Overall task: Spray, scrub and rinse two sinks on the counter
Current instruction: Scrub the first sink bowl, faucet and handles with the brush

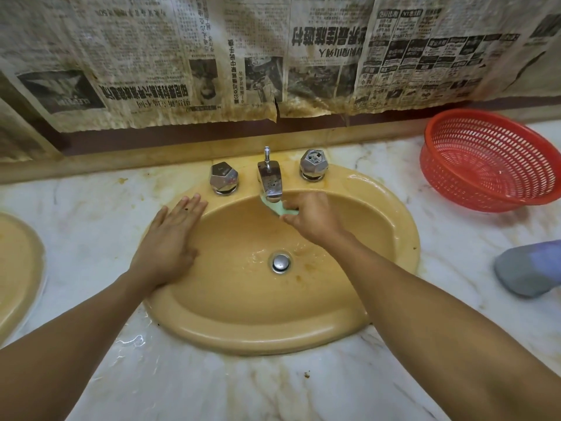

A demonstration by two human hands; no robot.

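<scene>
A yellow oval sink [391, 256] sits in the marble counter in front of me. My right hand [312, 218] grips a light green sponge [280, 209] against the back wall of the basin, just under the chrome spout [270, 180]. My left hand [173, 238] lies flat with straight fingers on the sink's left rim. Water pools around the chrome drain plug [280, 262]. Two chrome tap knobs, the left knob [224, 177] and the right knob [312, 164], flank the spout. A second yellow sink [18, 268] shows partly at the left edge.
A red plastic colander basket [488, 161] stands on the counter at the back right. A grey-blue object [528, 268], partly cut off, lies at the right edge. Stained newspaper [212, 56] covers the wall behind the counter.
</scene>
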